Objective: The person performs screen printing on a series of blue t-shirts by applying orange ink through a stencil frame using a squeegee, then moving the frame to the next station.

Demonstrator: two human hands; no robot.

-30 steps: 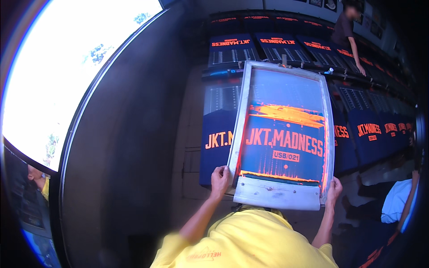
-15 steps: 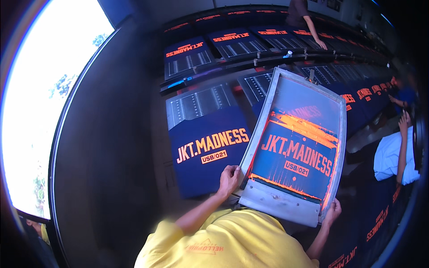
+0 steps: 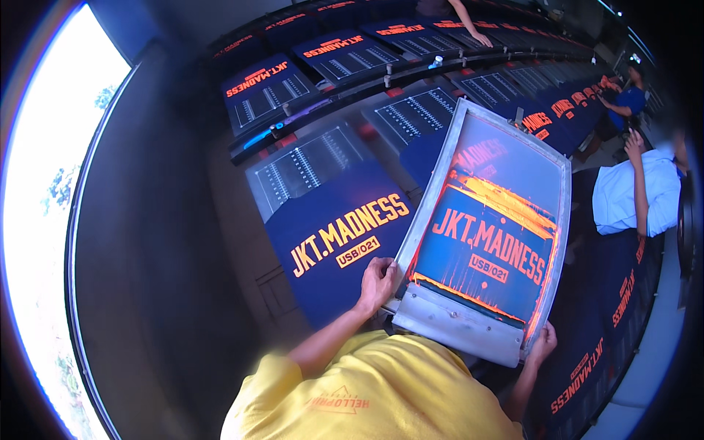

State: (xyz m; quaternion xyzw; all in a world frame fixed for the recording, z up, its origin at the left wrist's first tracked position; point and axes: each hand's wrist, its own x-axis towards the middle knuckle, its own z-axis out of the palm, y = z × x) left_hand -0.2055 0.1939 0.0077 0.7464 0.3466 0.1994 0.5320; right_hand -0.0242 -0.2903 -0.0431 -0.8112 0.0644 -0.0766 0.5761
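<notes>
A silk-screen frame (image 3: 565,213) with a metal border is tilted in front of my body. Its mesh carries lettering and bands of wet orange ink (image 3: 506,202). A wide grey metal plate (image 3: 458,323) with bolts spans its near end. My left hand (image 3: 378,284) is closed on the frame's near left edge. At the near right corner, my right hand (image 3: 544,343) grips the same frame, its fingers partly hidden behind it. Just left of the frame lies a navy shirt (image 3: 334,198) with orange lettering, spread on a grey pallet (image 3: 282,163) with white scale marks.
Rows of similar pallets with printed navy fabric (image 3: 330,48) stretch along a rail (image 3: 323,99) beyond. A person's arm (image 3: 469,22) reaches over the far row. At right are a person in light blue (image 3: 634,194) and another in dark blue (image 3: 631,99). A bright opening lies left.
My view has turned, so the pallets and rail sit further left and tilted. The screen frame stays in both hands before me. The far person's arm has shifted left in the picture.
</notes>
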